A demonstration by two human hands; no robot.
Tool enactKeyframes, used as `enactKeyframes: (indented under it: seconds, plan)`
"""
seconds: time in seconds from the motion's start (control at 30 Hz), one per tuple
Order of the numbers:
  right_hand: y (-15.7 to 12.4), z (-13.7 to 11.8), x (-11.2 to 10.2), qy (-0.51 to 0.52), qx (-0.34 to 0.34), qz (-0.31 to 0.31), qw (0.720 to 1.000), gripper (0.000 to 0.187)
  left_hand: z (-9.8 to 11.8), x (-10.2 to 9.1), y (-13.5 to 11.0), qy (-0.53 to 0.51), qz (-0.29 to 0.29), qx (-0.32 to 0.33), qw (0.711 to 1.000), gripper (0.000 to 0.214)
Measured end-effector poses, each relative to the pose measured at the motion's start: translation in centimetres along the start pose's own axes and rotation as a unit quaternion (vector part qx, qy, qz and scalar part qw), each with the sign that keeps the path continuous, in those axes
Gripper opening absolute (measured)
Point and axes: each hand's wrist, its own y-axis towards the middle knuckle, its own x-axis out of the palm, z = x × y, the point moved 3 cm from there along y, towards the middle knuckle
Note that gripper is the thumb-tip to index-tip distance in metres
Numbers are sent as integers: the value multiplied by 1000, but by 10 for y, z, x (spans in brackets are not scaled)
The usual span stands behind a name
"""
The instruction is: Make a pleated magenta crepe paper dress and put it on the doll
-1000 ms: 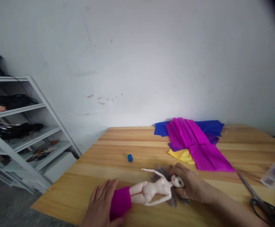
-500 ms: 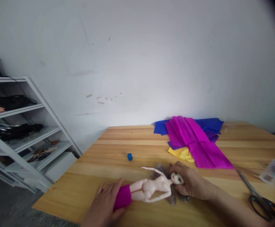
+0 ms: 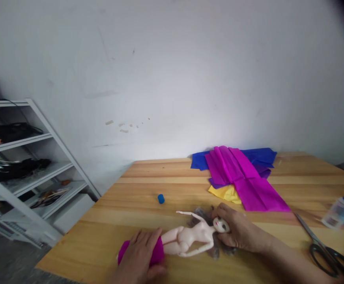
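Observation:
A pale doll [image 3: 192, 236] lies on its back along the near part of the table, head to the right, with grey-brown hair spread under it. Magenta paper [image 3: 157, 252] is wrapped around its lower legs. My left hand [image 3: 139, 252] lies over that wrap, fingers on top and thumb on the near side, holding it around the legs. At the other end, my right hand [image 3: 238, 228] grips the doll's head from the right, fingers above and thumb below. A blue cap [image 3: 161, 198] sits on the table beyond the doll's legs.
Magenta sheets [image 3: 249, 185] lie over blue paper [image 3: 200, 160] and yellow paper [image 3: 225, 193] toward the wall. Scissors [image 3: 318, 240] and a blue-topped bottle [image 3: 339, 213] are at the right. A metal shelf [image 3: 64, 152] stands left of the table.
My left hand has shifted slightly right along the magenta wrap, uncovering its left end. My right hand keeps its grip on the doll's head. The view has tilted a little.

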Motion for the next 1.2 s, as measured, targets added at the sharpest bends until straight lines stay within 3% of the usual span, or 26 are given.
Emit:
enactKeyframes:
  seconds: [0.17, 0.23, 0.4, 0.53, 0.67, 0.8, 0.9, 1.0, 1.1, 1.13, 1.2]
  plan:
    - [-1, -2, -4, -1, 2, -1, 1000, 33, -18, -18, -1, -78, 103, 5, 992, 54]
    - [-1, -2, -4, -6, 2, 1, 1000, 33, -19, -26, 0, -116, 117, -2, 986, 45]
    - [0, -4, -4, -16, -5, 3, 1000, 33, 12, -38, 17, -186, 60, 22, 980, 33]
    - [1, -8, -6, -19, -18, 7, 1000, 35, 42, -32, 43, -197, -18, 77, 977, 31]
    - [2, -8, -9, -28, -30, 20, 999, 36, 56, -20, 63, -159, -122, 132, 971, 29]
    - [6, 2, -11, -33, -47, 38, 998, 40, 63, -20, 70, -208, -174, 135, 953, 28]
    - [12, 15, -11, -44, -40, 64, 996, 48, 65, -20, 75, -251, -186, 124, 942, 29]
    - [15, 20, -14, -96, -25, 134, 986, 57, 62, -12, 82, -277, -178, 117, 937, 31]
    - [9, 6, -17, -117, 15, 207, 971, 36, 56, -2, 87, -332, -162, 89, 925, 31]
    - [6, 0, -15, -98, 46, 204, 973, 23, 55, 0, 87, -350, -155, 80, 920, 31]
    - [1, -13, -3, -11, 124, 138, 983, 26, 55, 1, 86, -413, -122, 51, 901, 28]
